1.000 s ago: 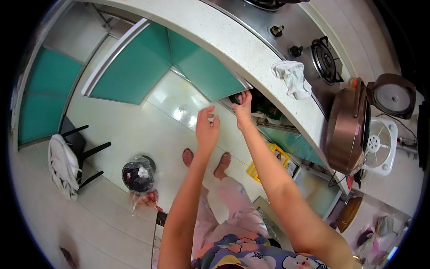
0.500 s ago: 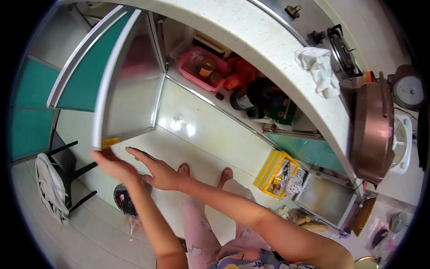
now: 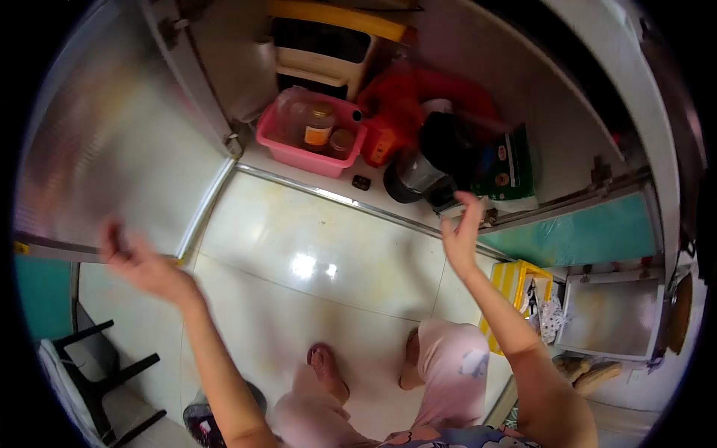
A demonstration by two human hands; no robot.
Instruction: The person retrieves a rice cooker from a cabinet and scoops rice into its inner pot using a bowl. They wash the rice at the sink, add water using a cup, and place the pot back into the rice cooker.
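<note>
My left hand [image 3: 149,270], a little blurred, is open and empty beside the lower part of the swung-out cabinet door [image 3: 112,142]. My right hand [image 3: 464,237] is raised at the cabinet's front edge, open, with thumb and fingers apart. Closest to it are a black and silver kitchen appliance [image 3: 417,173] and a green package [image 3: 511,172]. Whether its fingertips touch anything I cannot tell. Further left in the cabinet sits a pink plastic basket [image 3: 299,158] containing a jar with an orange label [image 3: 319,127]. Next to the basket lie red plastic bags [image 3: 396,104].
A small black object [image 3: 361,182] lies on the cabinet floor by the sill. To the right stand a yellow-and-white crate [image 3: 505,291] and another open cabinet door [image 3: 609,313]. A black-legged chair [image 3: 104,373] and a dark bag [image 3: 205,422] are at lower left.
My left hand has come away from the cabinet door's edge. My right hand has moved from beside the left to the cabinet's right side. The door stands wider, and my view is closer to the cabinet.
</note>
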